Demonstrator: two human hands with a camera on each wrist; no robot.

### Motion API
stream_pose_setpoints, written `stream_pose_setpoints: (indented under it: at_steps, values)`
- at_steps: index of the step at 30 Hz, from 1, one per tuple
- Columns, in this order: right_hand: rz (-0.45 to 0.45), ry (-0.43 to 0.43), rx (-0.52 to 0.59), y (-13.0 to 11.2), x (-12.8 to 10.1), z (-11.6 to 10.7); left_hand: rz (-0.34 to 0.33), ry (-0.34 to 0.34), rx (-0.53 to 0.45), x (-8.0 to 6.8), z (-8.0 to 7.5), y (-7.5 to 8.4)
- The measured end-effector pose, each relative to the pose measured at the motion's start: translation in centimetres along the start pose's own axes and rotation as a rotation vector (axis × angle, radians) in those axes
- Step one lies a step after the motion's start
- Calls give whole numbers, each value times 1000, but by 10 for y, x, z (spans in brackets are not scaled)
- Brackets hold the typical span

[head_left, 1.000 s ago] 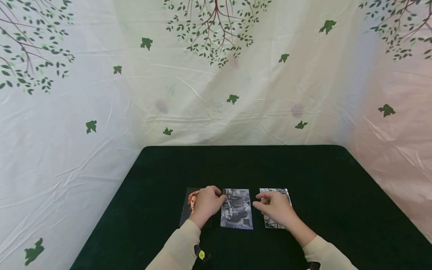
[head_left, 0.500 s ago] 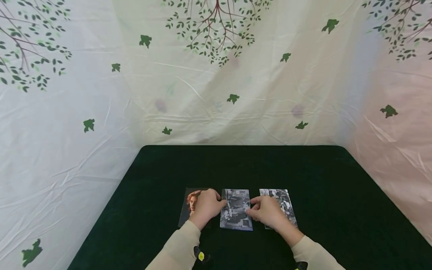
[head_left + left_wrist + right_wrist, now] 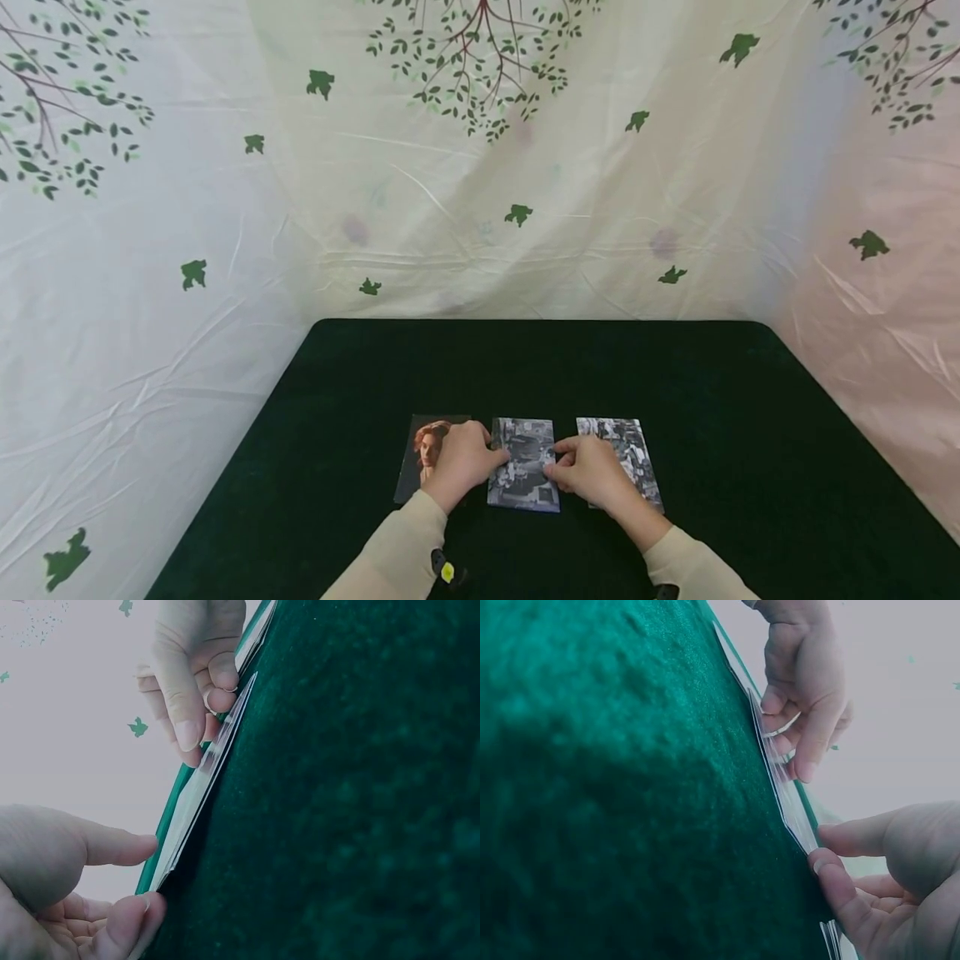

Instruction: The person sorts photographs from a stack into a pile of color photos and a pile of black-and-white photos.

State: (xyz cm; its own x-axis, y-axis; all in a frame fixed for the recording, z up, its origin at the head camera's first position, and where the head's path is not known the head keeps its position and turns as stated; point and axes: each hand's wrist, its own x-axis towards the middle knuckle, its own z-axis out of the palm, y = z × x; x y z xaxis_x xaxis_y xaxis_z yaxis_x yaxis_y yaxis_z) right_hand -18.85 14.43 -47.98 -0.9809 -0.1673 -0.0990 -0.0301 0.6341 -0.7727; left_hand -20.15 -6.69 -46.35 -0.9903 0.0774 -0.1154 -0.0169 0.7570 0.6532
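Observation:
Three sets of picture cards lie side by side on the dark green table. The middle picture cards (image 3: 522, 487), with a grey black-and-white print, have layered edges in both wrist views. My left hand (image 3: 461, 460) holds their left edge, its thumb over the face and fingertips (image 3: 135, 919) at the border. On the opposite side, my right hand (image 3: 592, 471) pinches the right edge between thumb and finger (image 3: 832, 881). Partly under my left hand in the head view lie the left cards (image 3: 420, 467), with a red-haired portrait; my right hand overlaps the black-and-white right cards (image 3: 636, 446).
Dark green cloth covers the table (image 3: 540, 367). Behind and beside it hangs a pale curtain (image 3: 450, 250) printed with leafy branches and green birds. Wristbands with cameras (image 3: 444, 568) sit over cream sleeves.
My right hand has moved left from over the right cards to the middle cards' right edge. My left hand stays at the left edge. The view tilts down slightly.

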Motion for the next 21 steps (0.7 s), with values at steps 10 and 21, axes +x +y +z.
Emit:
stream_pose_setpoints:
  at_steps: [10, 21]
  values:
    - [2, 23, 23, 1, 2, 2, -1, -34, -27, 1, 2, -2]
    - [17, 16, 14, -1, 0, 2, -48, -21, -32, 2, 3, 0]
